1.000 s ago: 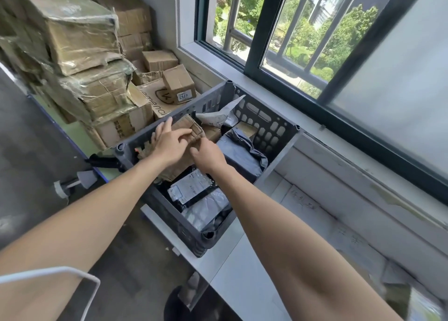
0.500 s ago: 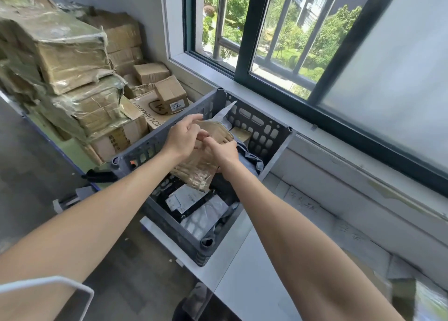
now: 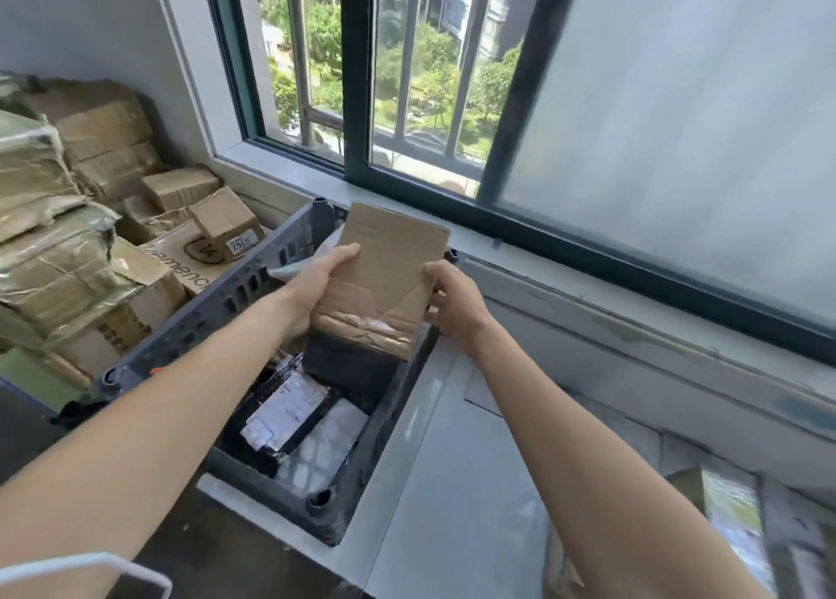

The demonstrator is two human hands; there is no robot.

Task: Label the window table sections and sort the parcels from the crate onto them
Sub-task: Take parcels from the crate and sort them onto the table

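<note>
Our left hand [image 3: 316, 286] and right hand [image 3: 452, 297] grip the flat brown cardboard parcel [image 3: 384, 277] by its side edges. Our thumbs are in front and our fingers are hidden behind it. It is held upright above the dark grey plastic crate [image 3: 217, 309], covering the crate's far end. We cannot identify the blurred shapes [image 3: 733, 508] on the pale table [image 3: 452, 485]. Half a second ago the parcel sat lower, at the crate's rim.

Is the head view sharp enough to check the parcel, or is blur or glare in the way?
Head view: parcel fairly sharp, daylit from the window; bags in the crate glare white; lower right corner smeared; edges bowed by the wide lens.
</note>
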